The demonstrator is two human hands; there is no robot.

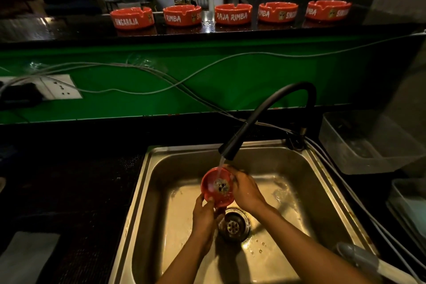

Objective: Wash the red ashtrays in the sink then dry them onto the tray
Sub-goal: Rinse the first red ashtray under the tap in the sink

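- Water is running from the black faucet (pixel 232 151) straight into the red ashtray (pixel 217 188) that both hands are holding over the sink (pixel 161 168), just above the drain (pixel 234 223).
- The left hand (pixel 205 215) is gripping the ashtray's near lower rim, fingers curled around it; the right hand (pixel 245 189) is closing over the far right edge, seemingly turning or rubbing it.
- Rinsing is looking like the current step: the bowl is tilting toward the camera with water pooling over its printed centre.
- Five more ashtrays (pixel 232 14) are sitting in a row on the dark ledge well beyond the hands; whether any are already washed I cannot tell.
- A clear tub (pixel 368 143) is sitting to the right of the hands, possibly the drying tray, with no ashtray visible in it.
- Judging by this, the task is standing early: one piece being washed, drying not yet started, most of the set waiting.
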